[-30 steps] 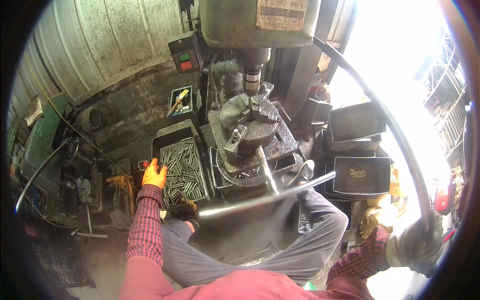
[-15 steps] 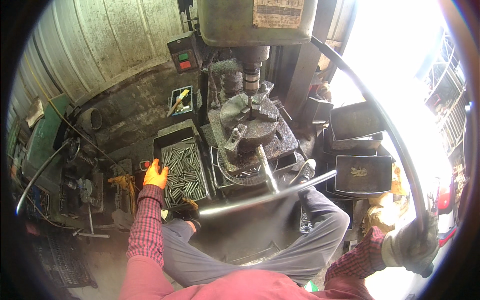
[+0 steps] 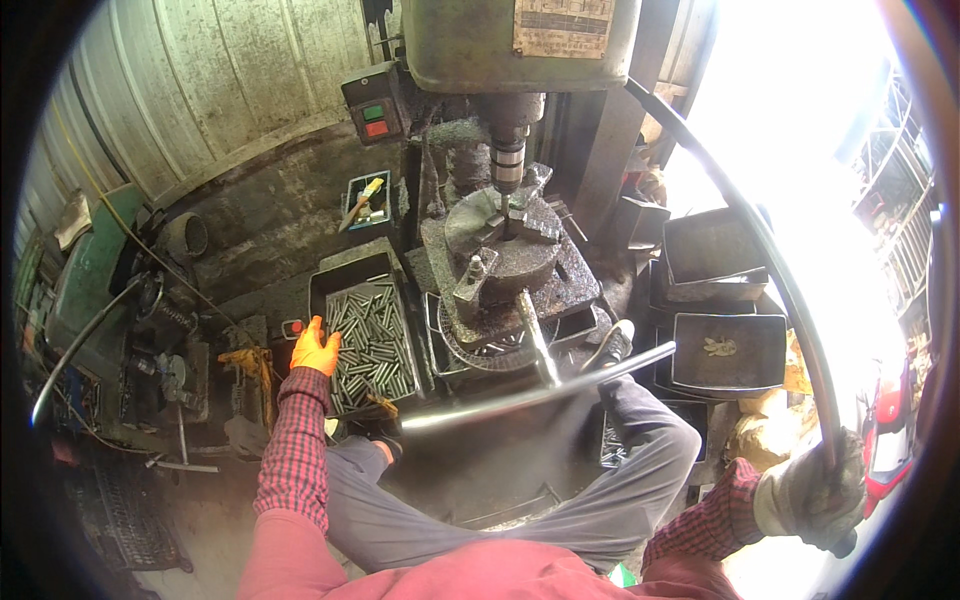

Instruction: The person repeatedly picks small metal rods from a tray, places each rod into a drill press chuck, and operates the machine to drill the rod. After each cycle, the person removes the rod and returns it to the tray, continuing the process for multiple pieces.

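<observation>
My right hand point(image 3: 812, 494), in a pale work glove, is wrapped round the lower end of a long curved metal lever point(image 3: 775, 262). That lever runs up to the green drill press head point(image 3: 520, 50). Below the head, the chuck point(image 3: 508, 165) with its bit points down at a round clamping fixture point(image 3: 500, 240) on the press table. My left hand point(image 3: 316, 350), in an orange glove, rests at the left edge of a metal tray point(image 3: 322, 285) full of short steel pins point(image 3: 372, 345). Its fingers look apart, and nothing shows in them.
A second bar lever point(image 3: 540, 388) crosses in front of the fixture, above my knees. Stacked metal bins point(image 3: 728, 350) stand at right, one holding a glove. A small box with a brush point(image 3: 365, 203) and a switch box point(image 3: 373, 115) are behind the tray. Green machinery point(image 3: 95, 285) stands left.
My right hand and the curved lever have moved slightly inward to the left. My left hand stays at the tray's edge. The whole view has shifted a little.
</observation>
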Available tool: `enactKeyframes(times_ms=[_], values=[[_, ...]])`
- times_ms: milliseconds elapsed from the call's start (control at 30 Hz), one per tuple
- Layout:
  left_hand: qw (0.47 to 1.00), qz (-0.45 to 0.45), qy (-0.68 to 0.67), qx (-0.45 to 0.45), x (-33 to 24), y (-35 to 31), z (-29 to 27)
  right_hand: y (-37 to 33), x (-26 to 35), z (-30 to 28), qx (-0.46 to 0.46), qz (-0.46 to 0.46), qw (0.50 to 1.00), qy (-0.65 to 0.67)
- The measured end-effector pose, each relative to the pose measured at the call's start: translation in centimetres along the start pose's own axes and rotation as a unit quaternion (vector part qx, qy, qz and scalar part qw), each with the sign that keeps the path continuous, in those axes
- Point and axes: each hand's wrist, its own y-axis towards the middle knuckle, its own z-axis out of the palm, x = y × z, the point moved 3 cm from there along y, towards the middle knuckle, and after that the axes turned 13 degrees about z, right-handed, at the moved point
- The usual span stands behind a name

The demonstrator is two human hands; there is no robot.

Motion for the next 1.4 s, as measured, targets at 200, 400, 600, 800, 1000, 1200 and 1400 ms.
enactKeyframes(times_ms=[200, 400, 600, 800, 1000, 1200, 1400], values=[[1.0, 0.008, 0.024, 0.002, -0.5, -0.2, -0.2, -0.2, 0.1, 0.1, -0.066, 0.043, 0.996, 0.046], [1.0, 0.003, 0.019, 0.007, -0.5, -0.1, 0.0, -0.6, 0.1, -0.1, 0.012, 0.057, 0.996, 0.066], [1.0, -0.005, 0.01, 0.013, -0.8, 0.0, 0.1, 0.3, -0.2, 0.1, 0.018, 0.035, 0.998, 0.039], [1.0, -0.007, -0.001, 0.017, -2.0, -0.1, -0.5, -0.7, -1.3, 2.5, 0.008, 0.06, 0.997, 0.043], [1.0, -0.019, -0.002, 0.019, -2.6, -0.6, -1.3, -0.4, -2.0, 3.3, -0.001, 0.04, 0.997, 0.066], [1.0, -0.011, -0.018, 0.008, -2.3, -0.5, -1.3, 1.7, -1.3, 2.3, 0.022, 0.04, 0.995, 0.093], [1.0, -0.007, -0.025, -0.004, -1.6, -0.3, -1.1, 2.6, -1.7, 3.0, -0.004, 0.033, 0.987, 0.159]])
